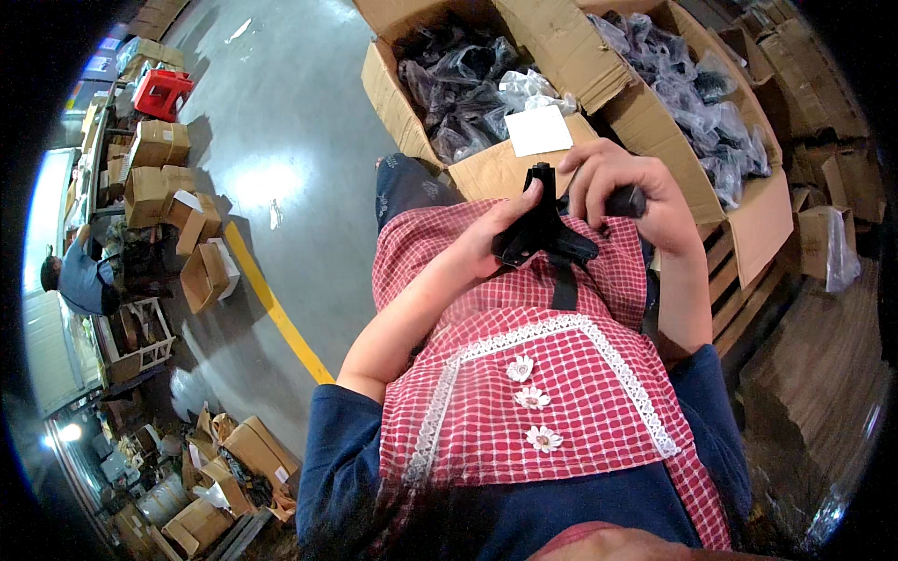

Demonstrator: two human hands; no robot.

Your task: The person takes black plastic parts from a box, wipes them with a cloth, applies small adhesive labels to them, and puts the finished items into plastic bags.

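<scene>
Over my lap, my left hand (498, 229) grips a black three-armed part (541, 224), thumb along its upper arm. Just to the right, the bent fingers of my right hand (629, 182) are wrapped round a dark piece with a rounded black end (626, 201). Its kind is unclear, and my fingers cover most of it. Whether it touches the three-armed part cannot be made out. A black strap (564, 290) hangs below the part, against my red checked apron (533, 346).
Ahead stands an open carton (398, 98) of bagged dark pieces, a white card (539, 131) on its flap. Another carton (758, 224) of bags stands at right on a wooden pallet (728, 280). At far left are stacked boxes (157, 143), a red stool (163, 93) and another person (82, 280).
</scene>
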